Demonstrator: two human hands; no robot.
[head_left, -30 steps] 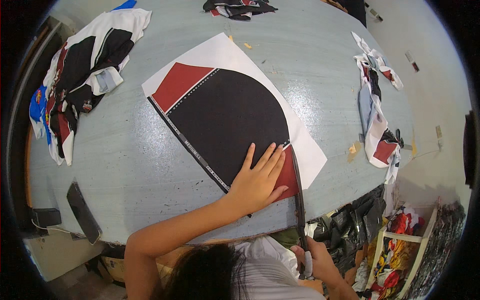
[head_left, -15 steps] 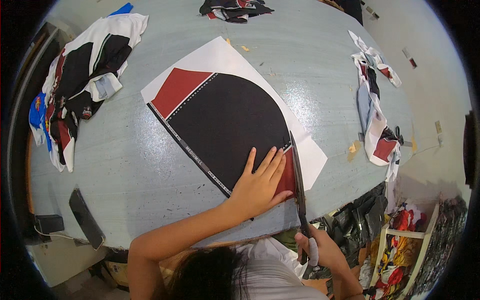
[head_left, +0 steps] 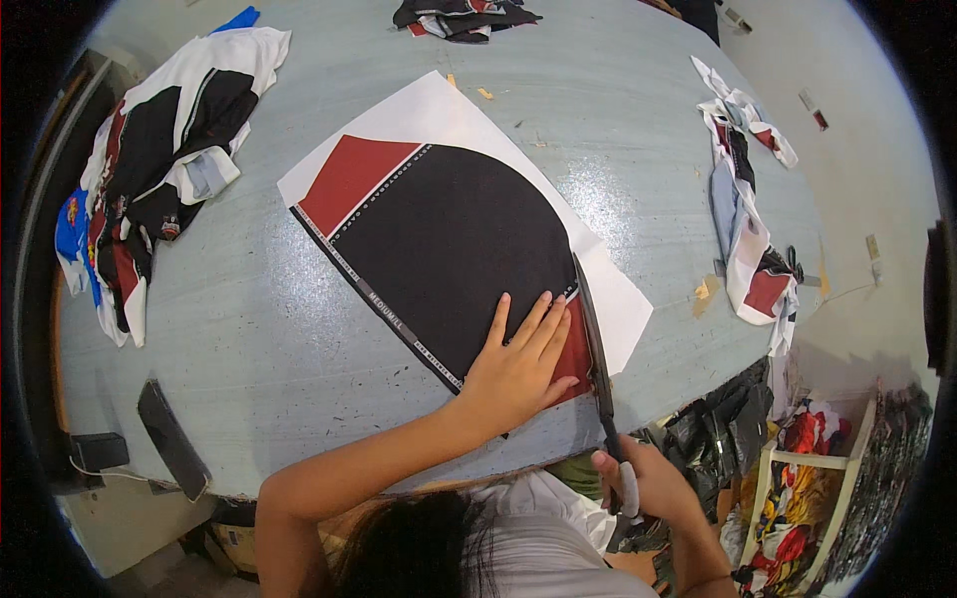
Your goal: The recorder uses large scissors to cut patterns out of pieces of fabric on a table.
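A black and red printed fabric panel [head_left: 449, 234] with a white margin lies flat on the grey-blue table [head_left: 329, 429]. My left hand [head_left: 513, 374] presses on its lower right part, fingers spread across the black and the lower red section. In my right hand [head_left: 648, 483], beyond the table's near edge, are large dark scissors [head_left: 600, 384] with pale wrapping on the handle. Their long blades lie along the curved right edge of the print, tips near the top of the lower red section. To their right the white margin [head_left: 623, 309] hangs partly separated along the cut.
Piled garment pieces [head_left: 164, 159] lie at the left, with a smartphone [head_left: 171, 439] near the front left edge. White and red scraps [head_left: 743, 219] and small dark scissors [head_left: 794, 264] are at the right. A shelf of cloth [head_left: 802, 463] stands beside black plastic bags [head_left: 723, 424].
The scissors and my right hand have moved slightly forward, up along the curved edge. My left hand stays in place on the panel.
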